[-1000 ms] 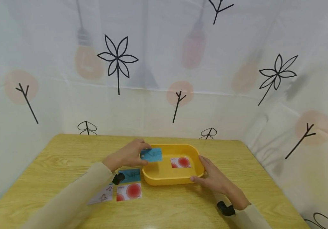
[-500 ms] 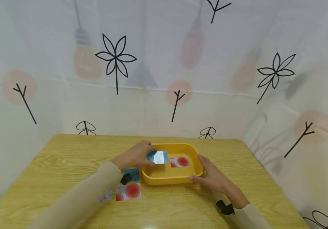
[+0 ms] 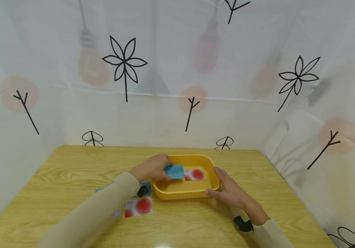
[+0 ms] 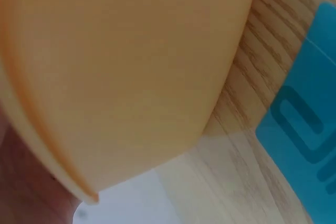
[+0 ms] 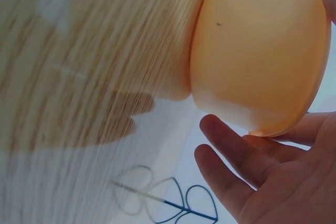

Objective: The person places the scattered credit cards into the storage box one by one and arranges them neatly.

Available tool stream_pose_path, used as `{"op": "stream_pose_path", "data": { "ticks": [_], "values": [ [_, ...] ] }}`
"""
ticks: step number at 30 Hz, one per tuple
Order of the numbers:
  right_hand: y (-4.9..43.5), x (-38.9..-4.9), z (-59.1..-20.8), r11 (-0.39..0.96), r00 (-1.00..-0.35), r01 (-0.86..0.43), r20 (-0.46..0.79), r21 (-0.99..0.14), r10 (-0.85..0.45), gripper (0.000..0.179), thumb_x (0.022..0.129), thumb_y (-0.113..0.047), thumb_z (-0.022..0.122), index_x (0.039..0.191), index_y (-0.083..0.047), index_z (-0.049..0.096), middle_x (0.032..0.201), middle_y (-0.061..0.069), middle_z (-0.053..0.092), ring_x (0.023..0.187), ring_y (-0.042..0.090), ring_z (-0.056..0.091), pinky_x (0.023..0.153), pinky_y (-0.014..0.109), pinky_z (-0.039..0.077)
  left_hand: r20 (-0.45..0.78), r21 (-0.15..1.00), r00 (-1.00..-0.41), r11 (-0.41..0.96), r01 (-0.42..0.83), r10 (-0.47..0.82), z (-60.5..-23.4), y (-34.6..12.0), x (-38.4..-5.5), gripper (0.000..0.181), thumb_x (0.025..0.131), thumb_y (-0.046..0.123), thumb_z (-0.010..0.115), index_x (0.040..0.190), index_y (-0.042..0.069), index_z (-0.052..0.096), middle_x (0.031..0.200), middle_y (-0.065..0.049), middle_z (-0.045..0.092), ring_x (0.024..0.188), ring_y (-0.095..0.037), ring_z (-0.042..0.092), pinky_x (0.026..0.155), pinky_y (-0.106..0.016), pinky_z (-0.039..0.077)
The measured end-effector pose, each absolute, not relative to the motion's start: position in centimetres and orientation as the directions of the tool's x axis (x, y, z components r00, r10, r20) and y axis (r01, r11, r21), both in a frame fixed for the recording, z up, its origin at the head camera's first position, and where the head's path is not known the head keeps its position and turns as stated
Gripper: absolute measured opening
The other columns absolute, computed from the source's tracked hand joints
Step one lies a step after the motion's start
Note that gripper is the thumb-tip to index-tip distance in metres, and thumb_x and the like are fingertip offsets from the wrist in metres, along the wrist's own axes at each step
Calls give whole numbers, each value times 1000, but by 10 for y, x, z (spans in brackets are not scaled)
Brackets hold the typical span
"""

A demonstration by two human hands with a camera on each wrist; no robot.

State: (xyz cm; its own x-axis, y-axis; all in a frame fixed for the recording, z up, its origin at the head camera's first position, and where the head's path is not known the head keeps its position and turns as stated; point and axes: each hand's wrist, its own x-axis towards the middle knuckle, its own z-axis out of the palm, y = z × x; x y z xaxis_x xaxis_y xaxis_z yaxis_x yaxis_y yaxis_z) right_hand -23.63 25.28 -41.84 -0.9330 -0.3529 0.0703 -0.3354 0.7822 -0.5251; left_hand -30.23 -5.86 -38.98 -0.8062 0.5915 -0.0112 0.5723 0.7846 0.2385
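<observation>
In the head view, my left hand (image 3: 154, 167) pinches a blue card (image 3: 175, 172) by its left end, over the left part of a yellow plastic tray (image 3: 183, 195). A white card with a red circle (image 3: 195, 174) lies inside the tray, partly overlapped by the blue one. At the tray's right end my right hand (image 3: 233, 193) grips it, thumb on the front rim and fingers along the side. The right wrist view shows two of its fingers (image 5: 231, 145) stretched out beside the tray wall (image 5: 257, 45). From the left wrist, the tray's outer wall (image 4: 131, 77) hides the pinched card.
Left of the tray, a second blue card (image 3: 147, 189) and a white card with a red circle (image 3: 138, 207) lie on the wooden table (image 3: 177, 229). More cards sit partly hidden under the left sleeve (image 3: 96, 210). A printed cloth (image 3: 162, 120) hangs behind the table.
My left hand has carried the blue card rightward and slightly down, farther into the tray, until it overlaps the white card. My right hand and the tray have stayed in place.
</observation>
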Motion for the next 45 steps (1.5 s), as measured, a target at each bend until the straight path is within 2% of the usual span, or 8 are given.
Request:
{"op": "stream_pose_path", "data": {
  "ticks": [6,13,22,30,35,45],
  "values": [
    [253,-236,-419,782,-934,-333,70,-527,-350,106,78,-64,64,151,-3,18,154,18,22,136,42,29,103,62,27,-19,166,-793,784,598,609,-393,-53,-308,51,78,37,75,121,12,64,113,-2,60,93,-17,52,89,-33,44],
    [253,-237,-420,783,-933,-336,70,-524,-353,106,79,-64,64,151,-2,17,154,19,22,136,42,29,103,62,27,-66,133,-794,794,593,604,-397,-46,-312,49,78,37,75,119,13,64,108,0,61,88,-14,50,84,-30,45],
    [252,-236,-419,789,-938,-320,57,-524,-343,108,78,-65,64,151,-2,17,154,19,21,136,42,29,103,62,26,-70,71,-800,802,592,597,-402,-44,-311,36,77,36,75,105,16,64,91,5,54,81,-14,47,74,-29,42],
    [252,-236,-419,785,-936,-326,63,-526,-347,106,79,-64,64,151,-2,18,153,19,23,135,42,30,103,62,27,-87,1,-800,803,596,594,-401,-41,-307,38,80,38,72,110,15,63,95,4,55,82,-15,47,78,-30,44],
    [251,-236,-419,785,-938,-319,58,-530,-342,106,78,-64,65,151,-2,18,153,19,22,135,42,29,103,62,26,-101,-36,-804,805,592,586,-400,-39,-306,34,81,37,70,107,15,62,92,4,54,81,-15,47,78,-30,44],
    [253,-236,-419,786,-936,-329,68,-524,-346,105,79,-63,64,151,-1,18,153,20,23,135,43,30,103,62,27,-116,-21,-814,818,575,569,-400,-37,-306,30,82,37,71,102,16,62,86,5,53,78,-15,48,75,-29,43]
  ]
}}
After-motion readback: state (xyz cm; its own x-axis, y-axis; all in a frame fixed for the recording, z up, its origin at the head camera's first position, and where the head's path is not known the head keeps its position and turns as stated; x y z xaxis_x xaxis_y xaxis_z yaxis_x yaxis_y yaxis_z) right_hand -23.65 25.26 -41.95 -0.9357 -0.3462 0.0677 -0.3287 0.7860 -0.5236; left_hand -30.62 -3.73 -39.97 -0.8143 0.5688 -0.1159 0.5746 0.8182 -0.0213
